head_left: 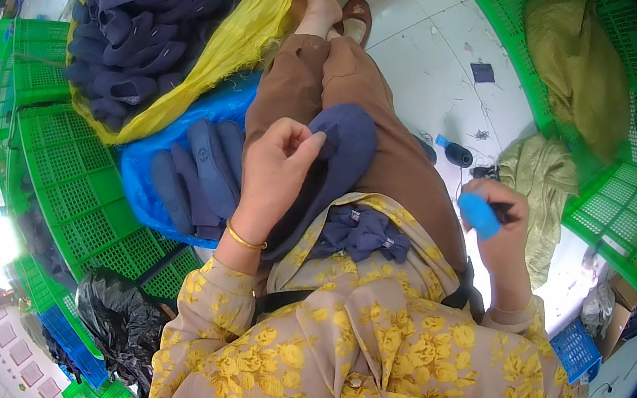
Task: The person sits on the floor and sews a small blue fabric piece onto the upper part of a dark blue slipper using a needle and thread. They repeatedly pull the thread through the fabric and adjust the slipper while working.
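My left hand (277,170) is closed in a pinch at the edge of a navy fabric slipper (350,141), which lies across my lap over the brown trousers. My right hand (509,237) is raised out to the right, apart from the slipper. Its fingers are wrapped round a tool with a rounded bright blue part (477,215) and a dark part; its exact kind does not show. Several small navy fabric pieces (363,234) are gathered in the fold of my yellow-flowered shirt. Part of the slipper is hidden behind my left hand and wrist.
A yellow sack (226,68) full of navy slippers stands at the far left. Beside my leg, more slippers (208,171) rest on blue plastic (140,172). Green crates (75,177) flank both sides. A black-and-blue cylinder (457,153) and a dark scrap (482,73) lie on the floor.
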Available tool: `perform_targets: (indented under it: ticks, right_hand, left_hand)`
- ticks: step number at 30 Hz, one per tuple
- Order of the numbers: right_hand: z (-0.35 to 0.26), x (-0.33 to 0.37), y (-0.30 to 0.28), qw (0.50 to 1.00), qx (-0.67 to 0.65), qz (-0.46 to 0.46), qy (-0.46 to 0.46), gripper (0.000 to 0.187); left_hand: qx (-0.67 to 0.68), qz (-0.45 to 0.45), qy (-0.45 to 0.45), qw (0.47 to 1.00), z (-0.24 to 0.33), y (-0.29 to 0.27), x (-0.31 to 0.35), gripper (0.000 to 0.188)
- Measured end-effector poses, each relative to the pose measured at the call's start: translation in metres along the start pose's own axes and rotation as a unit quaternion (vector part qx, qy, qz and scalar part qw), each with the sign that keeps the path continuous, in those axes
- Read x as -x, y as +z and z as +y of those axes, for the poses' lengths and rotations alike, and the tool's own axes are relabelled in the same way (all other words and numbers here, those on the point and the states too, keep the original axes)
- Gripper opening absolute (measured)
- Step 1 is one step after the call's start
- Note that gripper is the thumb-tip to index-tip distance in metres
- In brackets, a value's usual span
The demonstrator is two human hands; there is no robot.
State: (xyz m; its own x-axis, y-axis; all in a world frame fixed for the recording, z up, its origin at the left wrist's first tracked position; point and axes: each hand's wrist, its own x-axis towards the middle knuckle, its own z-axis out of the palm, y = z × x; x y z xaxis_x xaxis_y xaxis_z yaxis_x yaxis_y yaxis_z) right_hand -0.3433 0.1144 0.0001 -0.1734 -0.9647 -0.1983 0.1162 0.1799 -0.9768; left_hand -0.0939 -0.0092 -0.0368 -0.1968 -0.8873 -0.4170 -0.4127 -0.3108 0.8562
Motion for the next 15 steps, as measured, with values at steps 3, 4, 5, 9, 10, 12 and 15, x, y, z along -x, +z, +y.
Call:
perform_targets:
  ticks: [3,4,5,9,10,12,15]
  right_hand:
    - [-0.015,0.001,0.005,0.990,0.054,-0.117,-0.055,0.013]
    - [-0.022,0.001,0.007,0.983,0.065,-0.162,-0.056,0.012]
    - [-0.026,0.002,0.009,0.974,0.076,-0.205,-0.057,0.010]
    - [-0.021,0.003,0.010,0.970,0.124,-0.202,-0.052,0.012]
    - [-0.006,0.002,0.008,0.982,0.132,-0.135,-0.019,0.014]
    - [0.006,-0.008,-0.006,0.932,0.360,-0.030,0.043,0.014]
    - [0.041,-0.018,-0.013,0.900,0.433,0.056,0.007,0.022]
  left_hand:
    - [-0.113,-0.033,0.020,0.993,0.012,-0.005,0.006,0.026]
    - [-0.153,-0.053,0.031,0.986,0.015,-0.001,0.008,0.028]
    - [-0.193,-0.075,0.042,0.977,0.020,0.004,0.009,0.031]
    - [-0.166,-0.083,0.060,0.981,0.007,0.008,0.014,0.020]
    - [-0.158,-0.079,0.058,0.983,0.004,0.003,0.017,0.014]
    - [-0.101,-0.078,0.002,0.992,0.015,-0.004,0.026,0.013]
    - [0.000,-0.106,-0.040,0.994,0.022,-0.012,0.034,0.007]
